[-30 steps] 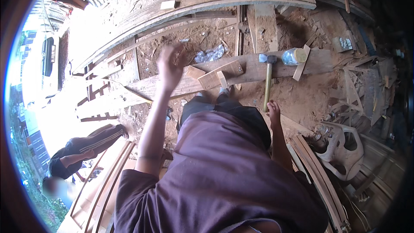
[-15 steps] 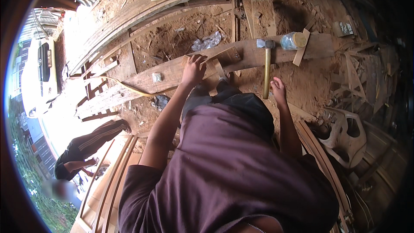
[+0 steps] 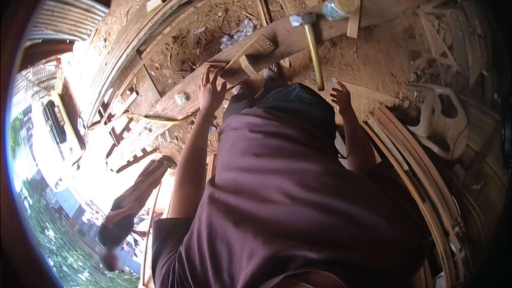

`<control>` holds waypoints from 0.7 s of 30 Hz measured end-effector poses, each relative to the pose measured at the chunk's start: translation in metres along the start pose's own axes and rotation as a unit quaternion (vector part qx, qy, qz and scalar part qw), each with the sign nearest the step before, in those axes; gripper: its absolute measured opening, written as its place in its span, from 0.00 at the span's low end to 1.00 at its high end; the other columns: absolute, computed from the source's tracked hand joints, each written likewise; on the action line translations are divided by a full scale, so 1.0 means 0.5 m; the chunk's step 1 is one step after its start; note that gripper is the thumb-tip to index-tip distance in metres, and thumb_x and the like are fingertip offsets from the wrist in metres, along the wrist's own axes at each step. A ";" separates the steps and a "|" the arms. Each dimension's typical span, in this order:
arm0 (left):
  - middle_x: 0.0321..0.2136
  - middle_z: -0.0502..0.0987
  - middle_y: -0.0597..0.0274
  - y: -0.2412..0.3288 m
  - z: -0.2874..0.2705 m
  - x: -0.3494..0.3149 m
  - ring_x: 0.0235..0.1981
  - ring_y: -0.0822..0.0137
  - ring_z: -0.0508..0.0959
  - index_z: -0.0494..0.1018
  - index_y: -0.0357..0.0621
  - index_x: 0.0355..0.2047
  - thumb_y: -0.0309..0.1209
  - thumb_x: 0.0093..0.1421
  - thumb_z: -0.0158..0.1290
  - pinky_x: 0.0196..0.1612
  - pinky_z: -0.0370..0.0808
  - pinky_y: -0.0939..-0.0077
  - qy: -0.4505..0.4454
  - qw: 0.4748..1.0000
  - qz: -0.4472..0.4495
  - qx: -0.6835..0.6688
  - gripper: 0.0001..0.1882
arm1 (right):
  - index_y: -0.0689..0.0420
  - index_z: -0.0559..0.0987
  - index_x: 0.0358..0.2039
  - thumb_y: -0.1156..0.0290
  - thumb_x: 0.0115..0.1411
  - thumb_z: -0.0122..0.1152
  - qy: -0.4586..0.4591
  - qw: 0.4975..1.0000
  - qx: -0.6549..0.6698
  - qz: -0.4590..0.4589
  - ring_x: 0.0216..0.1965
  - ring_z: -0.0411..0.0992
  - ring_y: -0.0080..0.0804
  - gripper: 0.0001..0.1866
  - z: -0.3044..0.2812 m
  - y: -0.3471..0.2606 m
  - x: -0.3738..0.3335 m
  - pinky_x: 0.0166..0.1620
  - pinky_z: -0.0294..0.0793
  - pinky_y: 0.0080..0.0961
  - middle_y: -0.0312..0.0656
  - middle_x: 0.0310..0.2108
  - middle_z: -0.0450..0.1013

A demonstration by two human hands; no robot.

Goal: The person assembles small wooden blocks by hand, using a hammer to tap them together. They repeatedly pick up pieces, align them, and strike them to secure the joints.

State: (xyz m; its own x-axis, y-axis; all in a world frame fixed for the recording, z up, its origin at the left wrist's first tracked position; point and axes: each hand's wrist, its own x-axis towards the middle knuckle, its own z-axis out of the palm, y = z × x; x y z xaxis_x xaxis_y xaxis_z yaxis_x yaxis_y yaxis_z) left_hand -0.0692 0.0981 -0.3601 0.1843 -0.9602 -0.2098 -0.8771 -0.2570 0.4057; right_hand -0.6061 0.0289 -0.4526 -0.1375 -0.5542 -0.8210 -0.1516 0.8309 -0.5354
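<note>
I saw left hand [image 3: 212,95], fingers loosely spread, at left end of short board [image 3: 257,47] on plank [image 3: 335,29], contact unclear; right hand [image 3: 341,97] half-curled, empty, near hammer [image 3: 313,56]. Judged even fingertip pressure best for steadying board.

Left fingers [image 3: 214,77] spread over a plank [image 3: 289,41] bearing hammer [image 3: 312,49] and jar [image 3: 335,8].

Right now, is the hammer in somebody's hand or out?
Out: the hammer has its head over the plank, a gap shows between it and the right hand, and the left hand is farther off.
</note>
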 end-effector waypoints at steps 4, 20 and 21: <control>0.76 0.57 0.42 0.010 0.005 -0.009 0.74 0.36 0.60 0.66 0.60 0.71 0.37 0.63 0.64 0.72 0.65 0.42 -0.004 1.000 0.012 -0.017 0.36 | 0.51 0.71 0.69 0.64 0.74 0.55 0.015 0.999 0.037 0.035 0.44 0.80 0.36 0.25 -0.018 0.090 -0.009 0.46 0.79 0.33 0.44 0.54 0.79; 0.67 0.66 0.53 -0.038 -0.025 0.071 0.68 0.47 0.66 0.67 0.56 0.70 0.35 0.57 0.66 0.68 0.65 0.45 -0.001 0.979 0.097 0.180 0.40 | 0.54 0.77 0.62 0.69 0.71 0.57 0.020 1.000 0.001 0.006 0.28 0.79 0.25 0.20 -0.017 0.097 -0.002 0.29 0.74 0.18 0.37 0.40 0.83; 0.66 0.68 0.55 -0.046 -0.029 0.078 0.66 0.49 0.68 0.68 0.56 0.69 0.39 0.59 0.67 0.67 0.66 0.46 -0.009 0.978 0.109 0.179 0.38 | 0.54 0.77 0.62 0.69 0.71 0.56 0.008 1.000 0.020 0.005 0.28 0.79 0.25 0.20 -0.020 0.089 0.004 0.28 0.74 0.18 0.37 0.41 0.83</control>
State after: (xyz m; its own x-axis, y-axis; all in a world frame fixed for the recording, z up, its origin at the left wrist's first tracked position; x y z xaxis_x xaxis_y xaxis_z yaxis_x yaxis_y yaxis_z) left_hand -0.0356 0.0652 -0.3647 -0.0298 -0.9852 -0.1690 -0.9944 0.0120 0.1054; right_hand -0.6229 0.0644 -0.4763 -0.1545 -0.5455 -0.8237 -0.1106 0.8381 -0.5342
